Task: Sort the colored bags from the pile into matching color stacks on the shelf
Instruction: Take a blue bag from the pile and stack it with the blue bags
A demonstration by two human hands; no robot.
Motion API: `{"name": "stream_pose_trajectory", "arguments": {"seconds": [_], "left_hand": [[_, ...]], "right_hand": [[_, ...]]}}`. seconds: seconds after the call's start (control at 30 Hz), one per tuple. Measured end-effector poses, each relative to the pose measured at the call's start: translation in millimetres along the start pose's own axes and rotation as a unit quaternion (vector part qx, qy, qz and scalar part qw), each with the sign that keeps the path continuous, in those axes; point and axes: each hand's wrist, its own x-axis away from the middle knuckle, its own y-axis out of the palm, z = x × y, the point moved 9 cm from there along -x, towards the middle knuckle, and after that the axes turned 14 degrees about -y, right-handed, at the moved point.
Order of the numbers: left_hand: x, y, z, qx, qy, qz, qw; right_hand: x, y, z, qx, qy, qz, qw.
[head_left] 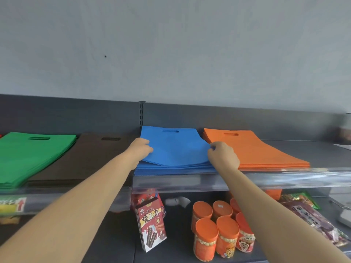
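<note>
Top blue bag (176,149) held on the blue stack (171,170) on the shelf (284,179).
The bag's left edge is gripped by the curled fingers of the left hand (141,147), and its right edge is pinched by the right hand (222,154). The blue stack is flanked by the brown stack (79,158) and the orange stack (256,150). The green stack (32,154) is cut off at the left. The jars (214,230) below are partly hidden by the right arm.

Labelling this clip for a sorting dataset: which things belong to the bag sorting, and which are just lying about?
Job: blue bag, gripped by left hand and right hand; blue stack, orange stack, green stack, brown stack.
Lying about: orange-lidded jars, snack box, red snack packet.
</note>
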Motion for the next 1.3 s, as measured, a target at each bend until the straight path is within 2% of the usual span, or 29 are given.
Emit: {"name": "stream_pose_trajectory", "arguments": {"seconds": [0.27,0.4,0.47,0.57,0.8,0.87,1.0,1.13,1.3], "left_hand": [[-5.9,9.8,-13.7,-0.032,-0.011,-0.013,0.999],[-6.9,16.7,-14.1,-0.095,0.0,-0.022,0.995],[-15.8,19.5,-18.9,-0.104,-0.011,-0.033,0.994],[-18.0,15.9,-18.8,-0.106,-0.01,-0.003,0.994],[-4.6,13.4,-12.3,-0.128,0.026,0.006,0.991],[9.3,5.2,-1.5,-0.15,0.06,0.035,0.986],[25.8,-7.6,14.3,-0.178,0.112,0.086,0.974],[40.5,-12.0,27.6,-0.223,0.138,0.109,0.959],[63.6,-44.0,26.6,-0.277,0.167,0.138,0.936]], "right_hand": [[-1.0,15.0,9.8,-0.031,0.029,0.002,0.999],[-1.8,16.6,15.4,-0.01,0.043,0.014,0.999],[-0.8,17.6,14.0,0.009,0.034,0.013,0.999],[1.0,19.3,10.8,0.039,0.01,0.008,0.999],[-3.0,19.7,8.2,0.01,-0.02,-0.027,0.999],[-2.4,15.3,5.7,0.016,-0.04,-0.021,0.999],[-1.2,-4.0,-16.4,0.083,-0.138,0.048,0.986],[6.2,-4.8,-53.5,0.122,-0.227,0.03,0.966],[18.5,8.7,-97.4,0.158,-0.271,0.016,0.949]]}}
